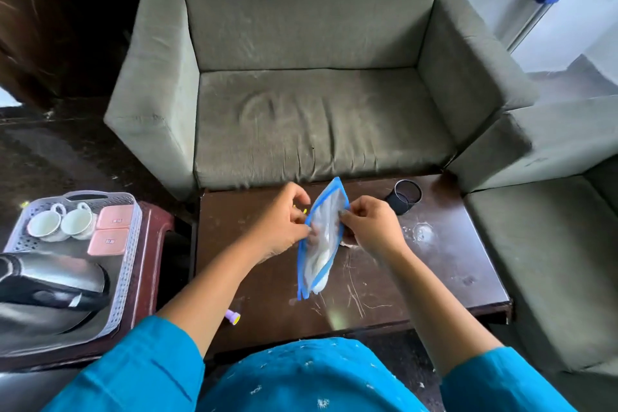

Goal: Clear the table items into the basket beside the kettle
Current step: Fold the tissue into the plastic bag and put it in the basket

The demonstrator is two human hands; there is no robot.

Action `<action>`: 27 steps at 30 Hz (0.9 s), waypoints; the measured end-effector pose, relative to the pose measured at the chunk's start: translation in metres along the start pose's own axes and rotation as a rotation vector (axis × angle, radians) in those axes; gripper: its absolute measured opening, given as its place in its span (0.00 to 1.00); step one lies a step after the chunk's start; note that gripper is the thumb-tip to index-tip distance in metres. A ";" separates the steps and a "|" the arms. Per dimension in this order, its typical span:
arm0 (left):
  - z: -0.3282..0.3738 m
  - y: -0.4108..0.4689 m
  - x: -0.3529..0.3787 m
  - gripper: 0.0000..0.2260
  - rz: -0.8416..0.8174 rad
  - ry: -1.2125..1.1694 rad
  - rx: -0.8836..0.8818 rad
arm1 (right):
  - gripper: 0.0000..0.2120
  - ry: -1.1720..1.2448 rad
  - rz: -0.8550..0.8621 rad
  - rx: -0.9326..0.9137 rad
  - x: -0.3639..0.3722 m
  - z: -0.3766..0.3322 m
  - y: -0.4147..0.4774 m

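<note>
both your left hand (284, 221) and right hand (369, 227) pinch the limp, light zip pouch (322, 237) mid-frame above the bench (434, 264); hold its stiffer blue edges.

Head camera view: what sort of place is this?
Probably a sitting room or lounge, maybe a guest room: a grey-green sofa, a scratched wooden coffee table in front of it, and two teacups in a basket next to a kettle.
</note>
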State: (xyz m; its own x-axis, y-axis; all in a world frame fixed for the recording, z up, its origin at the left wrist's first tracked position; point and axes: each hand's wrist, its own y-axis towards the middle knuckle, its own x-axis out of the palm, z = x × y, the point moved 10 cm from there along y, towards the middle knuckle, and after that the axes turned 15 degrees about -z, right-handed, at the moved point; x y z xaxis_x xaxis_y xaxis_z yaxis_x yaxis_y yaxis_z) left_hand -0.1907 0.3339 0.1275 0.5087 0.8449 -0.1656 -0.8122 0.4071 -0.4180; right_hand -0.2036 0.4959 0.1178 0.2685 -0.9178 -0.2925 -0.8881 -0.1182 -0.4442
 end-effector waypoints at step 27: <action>0.045 -0.018 0.032 0.28 -0.036 0.727 0.230 | 0.12 -1.029 -0.271 -0.034 0.086 -0.013 0.021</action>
State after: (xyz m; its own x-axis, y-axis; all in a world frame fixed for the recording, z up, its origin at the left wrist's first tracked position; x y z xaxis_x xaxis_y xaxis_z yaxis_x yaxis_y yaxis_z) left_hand -0.1726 0.3689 0.1705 0.5311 0.4207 -0.7354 -0.7902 0.5592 -0.2508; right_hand -0.2043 0.4098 0.0939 0.6308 -0.0987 -0.7696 -0.7571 -0.2954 -0.5827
